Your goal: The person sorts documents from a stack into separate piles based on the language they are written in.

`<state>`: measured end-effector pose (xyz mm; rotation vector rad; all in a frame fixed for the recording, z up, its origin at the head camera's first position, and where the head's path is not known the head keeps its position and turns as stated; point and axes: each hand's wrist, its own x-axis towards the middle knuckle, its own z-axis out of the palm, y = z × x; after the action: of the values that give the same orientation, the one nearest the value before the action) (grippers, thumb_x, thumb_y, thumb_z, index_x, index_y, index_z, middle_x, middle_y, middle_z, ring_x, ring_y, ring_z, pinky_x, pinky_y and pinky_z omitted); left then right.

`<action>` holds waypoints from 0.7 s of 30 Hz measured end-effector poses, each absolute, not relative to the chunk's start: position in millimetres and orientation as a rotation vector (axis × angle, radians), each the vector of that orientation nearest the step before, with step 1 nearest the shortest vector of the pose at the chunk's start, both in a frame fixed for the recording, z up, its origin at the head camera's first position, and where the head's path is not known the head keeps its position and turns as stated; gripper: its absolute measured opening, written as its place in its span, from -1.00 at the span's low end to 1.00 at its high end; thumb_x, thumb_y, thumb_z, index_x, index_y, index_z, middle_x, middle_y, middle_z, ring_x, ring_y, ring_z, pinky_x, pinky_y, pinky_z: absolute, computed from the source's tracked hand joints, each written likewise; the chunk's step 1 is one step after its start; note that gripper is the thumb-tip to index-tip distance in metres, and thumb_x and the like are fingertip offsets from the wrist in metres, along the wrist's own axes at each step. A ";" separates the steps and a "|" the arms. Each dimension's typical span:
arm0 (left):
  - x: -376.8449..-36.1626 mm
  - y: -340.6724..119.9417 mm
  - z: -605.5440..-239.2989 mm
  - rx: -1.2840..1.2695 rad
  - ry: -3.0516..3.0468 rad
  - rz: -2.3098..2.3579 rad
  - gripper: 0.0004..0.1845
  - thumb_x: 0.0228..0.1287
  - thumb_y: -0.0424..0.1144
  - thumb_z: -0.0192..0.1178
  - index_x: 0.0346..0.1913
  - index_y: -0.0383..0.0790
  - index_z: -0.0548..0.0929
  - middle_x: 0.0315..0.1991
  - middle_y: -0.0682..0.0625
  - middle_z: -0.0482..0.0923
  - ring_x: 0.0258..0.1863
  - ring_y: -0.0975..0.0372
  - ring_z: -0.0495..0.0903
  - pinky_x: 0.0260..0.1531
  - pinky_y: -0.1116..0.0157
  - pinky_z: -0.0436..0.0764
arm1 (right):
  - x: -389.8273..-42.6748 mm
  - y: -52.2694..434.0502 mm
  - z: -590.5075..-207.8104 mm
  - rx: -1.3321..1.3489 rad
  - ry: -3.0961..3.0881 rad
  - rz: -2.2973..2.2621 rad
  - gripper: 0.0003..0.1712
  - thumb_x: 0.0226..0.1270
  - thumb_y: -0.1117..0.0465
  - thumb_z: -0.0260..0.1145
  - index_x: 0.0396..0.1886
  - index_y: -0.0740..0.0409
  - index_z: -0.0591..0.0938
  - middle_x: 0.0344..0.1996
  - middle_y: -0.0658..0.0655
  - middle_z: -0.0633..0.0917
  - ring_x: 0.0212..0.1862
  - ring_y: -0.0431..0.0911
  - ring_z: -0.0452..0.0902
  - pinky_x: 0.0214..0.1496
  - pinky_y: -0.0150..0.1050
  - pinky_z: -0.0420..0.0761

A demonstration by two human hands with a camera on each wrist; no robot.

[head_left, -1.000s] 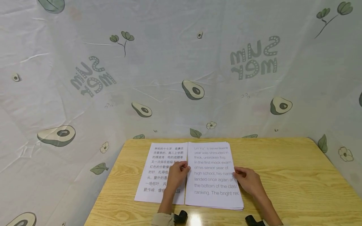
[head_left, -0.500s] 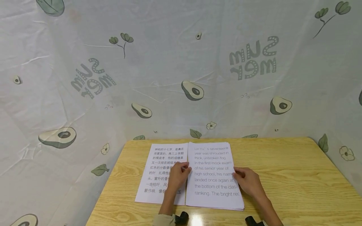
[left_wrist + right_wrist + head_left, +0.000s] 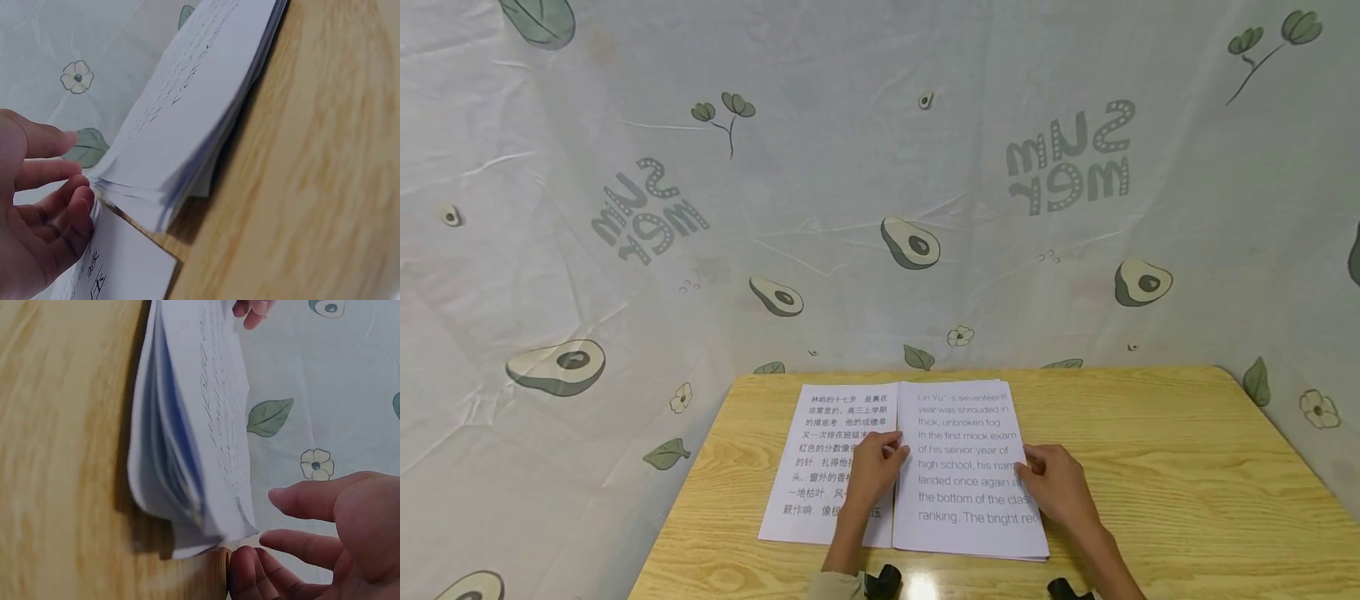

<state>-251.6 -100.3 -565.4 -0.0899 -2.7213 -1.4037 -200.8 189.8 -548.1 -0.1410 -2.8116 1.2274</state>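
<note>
A stack of printed sheets [image 3: 962, 537] with English text lies on the table, its right and near edges uneven. In the wrist views its sheets bow and fan apart along the edge. Beside its left edge lies a sheet with Chinese text [image 3: 786, 500]. My left hand [image 3: 872, 471] reaches over that sheet, fingertips touching the stack's left edge, thumb raised apart from the fingers. At the opposite edge, my right hand [image 3: 1056, 487] has its fingertips against the sheets and its thumb over the margin. The right wrist view shows lower fingers loosely curled near the table.
The wooden table [image 3: 1187, 483] carries both paper piles near its middle. Behind it hangs a pale curtain [image 3: 850, 167] printed with avocados, leaves and flowers. Black wrist devices [image 3: 883, 581] sit close to the table's near side.
The English stack has shifted very slightly to the right, and the right thumb covers a little more of its margin. The left hand has barely moved. The head view has drifted slightly.
</note>
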 end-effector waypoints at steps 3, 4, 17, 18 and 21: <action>-251.7 -100.1 -565.2 -0.084 -2.733 -1.392 -0.59 0.36 -0.25 0.43 0.21 -0.33 0.77 -0.19 0.00 0.67 -0.27 0.30 0.56 -0.29 0.42 0.56 | -201.5 190.0 -550.0 -0.139 -2.819 1.216 -0.48 0.42 0.25 0.42 0.28 0.47 0.66 0.16 0.49 0.66 -0.01 0.11 0.57 -0.11 -0.18 0.49; -251.7 -100.0 -565.2 -0.084 -2.738 -1.388 -0.59 0.36 -0.24 0.43 0.21 -0.33 0.77 -0.19 0.00 0.67 -0.28 0.30 0.55 -0.30 0.42 0.55 | -201.7 190.1 -550.4 -0.140 -2.821 1.218 -0.48 0.42 0.25 0.42 0.27 0.48 0.66 0.16 0.49 0.66 0.00 0.11 0.57 -0.10 -0.16 0.50; -250.8 -99.6 -565.8 -0.083 -2.765 -1.346 -0.58 0.36 -0.25 0.44 0.22 -0.33 0.76 -0.14 -0.06 0.69 -0.26 0.28 0.55 -0.29 0.40 0.55 | -201.0 189.0 -547.5 -0.107 -2.834 1.187 -0.49 0.46 0.24 0.39 0.29 0.46 0.66 0.24 0.51 0.64 0.08 0.17 0.61 0.02 -0.03 0.57; -251.0 -99.5 -565.8 -0.078 -2.765 -1.350 -0.58 0.36 -0.24 0.44 0.22 -0.32 0.76 -0.13 -0.05 0.68 -0.26 0.28 0.55 -0.29 0.40 0.55 | -200.4 188.2 -546.5 -0.108 -2.831 1.188 -0.49 0.46 0.24 0.39 0.29 0.47 0.65 0.25 0.51 0.63 0.09 0.18 0.63 0.04 -0.01 0.60; -251.1 -99.1 -565.5 -0.078 -2.758 -1.358 -0.61 0.38 -0.24 0.42 0.21 -0.29 0.78 -0.13 -0.04 0.67 -0.27 0.29 0.53 -0.29 0.41 0.54 | -198.8 185.9 -544.6 -0.111 -2.811 1.206 -0.49 0.46 0.25 0.39 0.29 0.47 0.65 0.27 0.53 0.61 0.10 0.22 0.68 0.09 0.07 0.66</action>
<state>-251.1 -99.1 -565.5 -0.0779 -2.7578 -1.3584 -198.8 185.9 -544.6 -0.1111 -2.8110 1.2062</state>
